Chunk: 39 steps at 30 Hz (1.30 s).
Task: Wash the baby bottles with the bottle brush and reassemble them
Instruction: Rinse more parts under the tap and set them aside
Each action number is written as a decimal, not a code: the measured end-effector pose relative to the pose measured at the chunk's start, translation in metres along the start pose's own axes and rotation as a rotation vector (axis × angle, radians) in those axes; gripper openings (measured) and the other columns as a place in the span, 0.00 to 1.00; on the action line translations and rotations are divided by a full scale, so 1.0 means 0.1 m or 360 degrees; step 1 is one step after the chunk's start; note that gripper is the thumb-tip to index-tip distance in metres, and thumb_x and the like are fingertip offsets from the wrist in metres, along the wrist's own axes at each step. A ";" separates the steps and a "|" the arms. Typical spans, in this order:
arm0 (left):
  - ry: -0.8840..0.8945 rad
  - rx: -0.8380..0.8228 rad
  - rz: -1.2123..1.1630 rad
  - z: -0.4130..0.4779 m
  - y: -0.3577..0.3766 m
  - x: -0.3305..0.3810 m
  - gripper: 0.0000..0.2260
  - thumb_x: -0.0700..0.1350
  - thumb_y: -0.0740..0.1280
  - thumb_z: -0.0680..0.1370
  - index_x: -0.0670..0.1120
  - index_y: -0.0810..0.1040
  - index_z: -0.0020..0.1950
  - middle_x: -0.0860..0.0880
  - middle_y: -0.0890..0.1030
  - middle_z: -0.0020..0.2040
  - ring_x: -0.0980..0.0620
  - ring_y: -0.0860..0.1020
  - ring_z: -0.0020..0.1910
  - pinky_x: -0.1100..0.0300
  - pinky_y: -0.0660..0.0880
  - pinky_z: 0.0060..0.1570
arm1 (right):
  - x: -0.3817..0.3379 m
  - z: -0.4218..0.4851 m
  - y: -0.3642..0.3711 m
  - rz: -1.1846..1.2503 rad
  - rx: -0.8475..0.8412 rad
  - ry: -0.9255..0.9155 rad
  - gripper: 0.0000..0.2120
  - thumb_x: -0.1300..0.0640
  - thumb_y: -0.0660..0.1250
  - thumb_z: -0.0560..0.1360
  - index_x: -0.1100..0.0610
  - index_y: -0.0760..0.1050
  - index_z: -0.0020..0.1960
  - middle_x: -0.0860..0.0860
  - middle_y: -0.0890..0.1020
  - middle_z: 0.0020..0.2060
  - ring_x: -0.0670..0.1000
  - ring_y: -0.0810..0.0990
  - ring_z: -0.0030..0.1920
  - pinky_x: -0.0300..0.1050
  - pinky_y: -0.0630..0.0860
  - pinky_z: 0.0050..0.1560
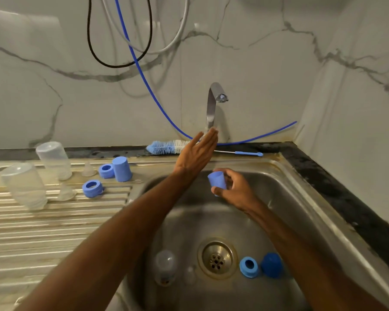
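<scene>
A steel tap (pixel 211 108) is rising behind the sink (pixel 279 198); a black cable (pixel 89 41), white hose (pixel 182 25) and blue tube (pixel 144 75) are hanging against the marble wall (pixel 267 75); a ridged drainboard (pixel 54 232) is lying left of it.

A small blue cap (pixel 216 179) is pinched, tilted, in the right fingers (pixel 230 174). The bottle brush (pixel 169 147), with blue and white bristles, lies flat just left of the straight left fingers (pixel 208 140), and its thin handle shows to their right. Well left of both, on the ribbed worktop, two clear bottles (pixel 53 159) (pixel 25 186) stand mouth-down beside two clear teats (pixel 88 169) (pixel 66 192), two blue rings (pixel 106 171) (pixel 92 188) and an upright blue cap (pixel 121 169). Below the fingers, in the sink bottom, lie a third clear bottle (pixel 165 265), a teat (pixel 190 274), a blue ring (pixel 248 267) and a darker blue cap (pixel 271 264).
</scene>
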<state>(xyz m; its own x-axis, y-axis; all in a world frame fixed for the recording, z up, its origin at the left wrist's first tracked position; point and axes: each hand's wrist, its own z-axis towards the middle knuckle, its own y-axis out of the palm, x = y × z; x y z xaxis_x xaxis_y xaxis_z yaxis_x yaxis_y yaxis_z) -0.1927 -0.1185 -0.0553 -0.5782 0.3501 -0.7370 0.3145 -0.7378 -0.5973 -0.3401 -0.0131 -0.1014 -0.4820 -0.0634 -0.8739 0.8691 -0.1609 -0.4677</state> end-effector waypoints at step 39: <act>-0.1381 -0.0215 -0.2762 -0.85 -0.11 0.64 0.03 0.41 0.68 0.78 0.46 0.80 0.51 0.53 0.82 0.45 0.56 0.79 0.43 0.65 0.74 0.41 | -0.27 -0.17 0.06 -0.0338 0.0115 -0.0130 0.27 0.62 0.83 0.65 0.57 0.78 0.62 0.47 0.81 0.50 0.46 0.80 0.50 0.26 0.70 0.44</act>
<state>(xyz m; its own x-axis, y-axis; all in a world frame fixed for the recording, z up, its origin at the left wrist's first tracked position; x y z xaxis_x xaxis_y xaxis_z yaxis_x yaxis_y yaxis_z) -0.1686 -0.0388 -0.1229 -0.4171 0.1673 0.8933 -0.8946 0.0983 -0.4360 -0.3197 0.0042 -0.0824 -0.6629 -0.0995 -0.7420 0.7386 -0.2491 -0.6264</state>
